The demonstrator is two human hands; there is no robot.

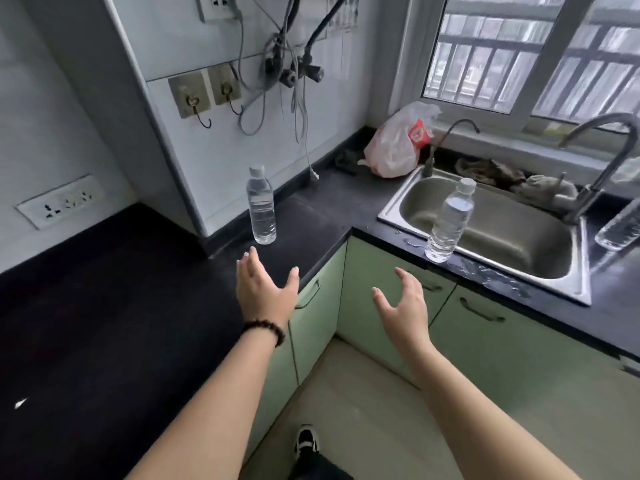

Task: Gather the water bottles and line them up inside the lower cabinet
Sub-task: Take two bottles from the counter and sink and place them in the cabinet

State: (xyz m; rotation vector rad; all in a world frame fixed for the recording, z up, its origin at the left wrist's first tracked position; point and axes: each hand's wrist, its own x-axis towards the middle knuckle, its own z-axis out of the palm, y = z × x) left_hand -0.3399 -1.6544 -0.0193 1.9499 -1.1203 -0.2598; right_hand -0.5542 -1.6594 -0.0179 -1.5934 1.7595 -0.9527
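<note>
A clear water bottle [261, 205] with a white cap stands upright on the black counter [104, 289] near the corner wall. A second bottle [449, 225] stands on the front rim of the steel sink [485, 233]. A third bottle [620, 225] is cut off at the right edge beside the tap. My left hand [265, 289], with a bead bracelet at the wrist, is open just below the first bottle, not touching it. My right hand [403, 299] is open in front of the shut green lower cabinet doors [377, 306].
A plastic bag [398, 143] and crumpled rags [491, 171] lie behind the sink under the window. Two taps [602, 168] rise over the basin. Water is spilled on the counter edge [485, 271]. Hooks, cables and sockets hang on the wall. My shoe [306, 441] is on the floor.
</note>
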